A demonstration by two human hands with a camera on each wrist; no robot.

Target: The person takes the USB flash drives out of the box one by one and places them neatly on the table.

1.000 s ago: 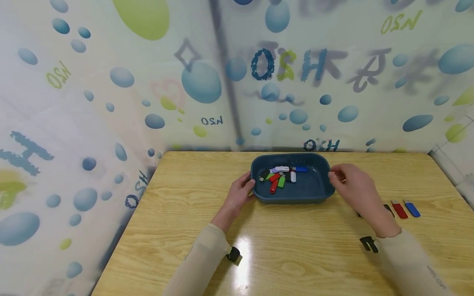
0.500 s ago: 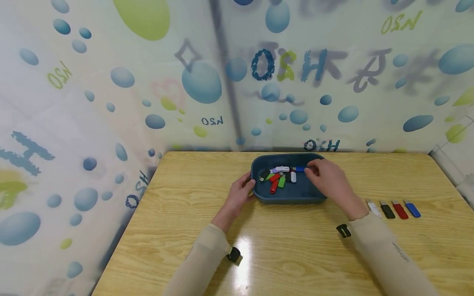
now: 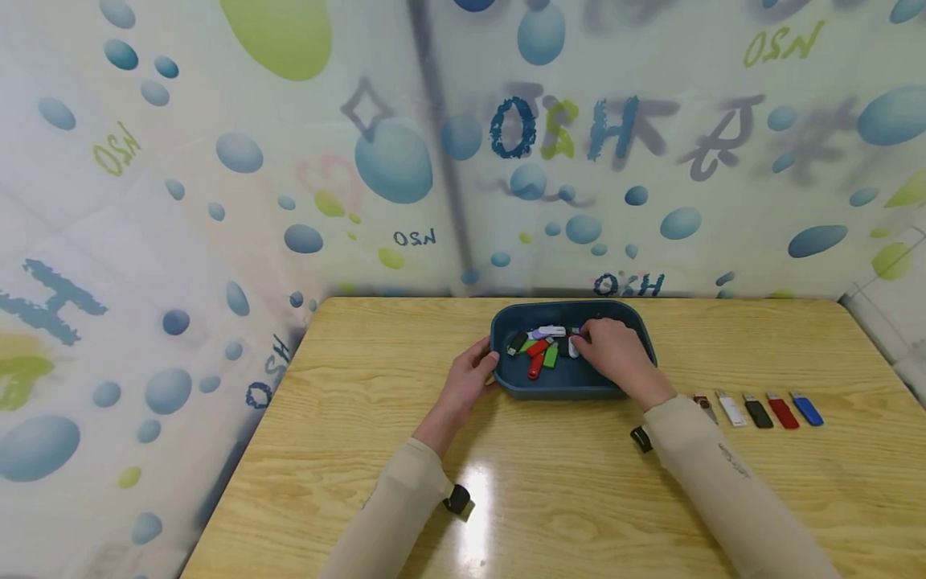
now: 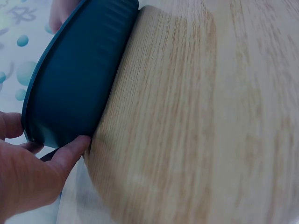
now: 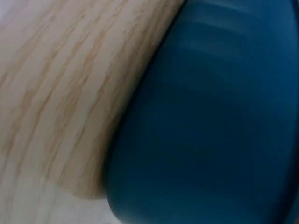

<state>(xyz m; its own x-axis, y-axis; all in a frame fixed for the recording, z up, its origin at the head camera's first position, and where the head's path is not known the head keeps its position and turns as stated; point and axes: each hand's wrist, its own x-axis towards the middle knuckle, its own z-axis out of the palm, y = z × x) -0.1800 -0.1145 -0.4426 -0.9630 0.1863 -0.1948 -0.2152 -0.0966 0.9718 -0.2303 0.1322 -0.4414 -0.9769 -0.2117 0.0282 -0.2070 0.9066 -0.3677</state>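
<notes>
Left hand (image 3: 469, 378) was grasping the left end of the blue plastic tub (image 3: 557, 393), thumb at the rim; left wrist view had digits at the rim and low on the end wall. Right hand (image 3: 615, 347) reached into the tub over its front right corner, palm down, fingers bent, fingertips at the right side of the pile. Can't tell if it was pinching anything: fingertips masked what lay under them. Right wrist view blurry, mostly tub wall.

Tub sat upright on the wooden table (image 3: 579, 498), near the middle of the far edge. USB sticks were heaped in its left half: black stick (image 3: 517, 342) leftmost, two red ones, green stick (image 3: 551, 356) beside the lower red stick (image 3: 535, 367), more green under the upper red stick (image 3: 538, 347), white stick (image 3: 552, 330) by a lavender one (image 3: 539, 332) at the back, second white stick (image 3: 573, 346) right at the right fingertips.

Row of five more sticks ran toward the table's right edge, plugs to the far edge: brown (image 3: 705, 408), white (image 3: 731, 408), black (image 3: 757, 411), red (image 3: 783, 411), blue (image 3: 806, 409). Right sleeve (image 3: 712, 466) was just beside the brown one.

Vs 1.0 s earlier: right hand had gone from the tub's right rim to the pile, mostly covering the blue stick there. Row fully uncovered by the forearm except near brown. Left hand and tub unmoved.
</notes>
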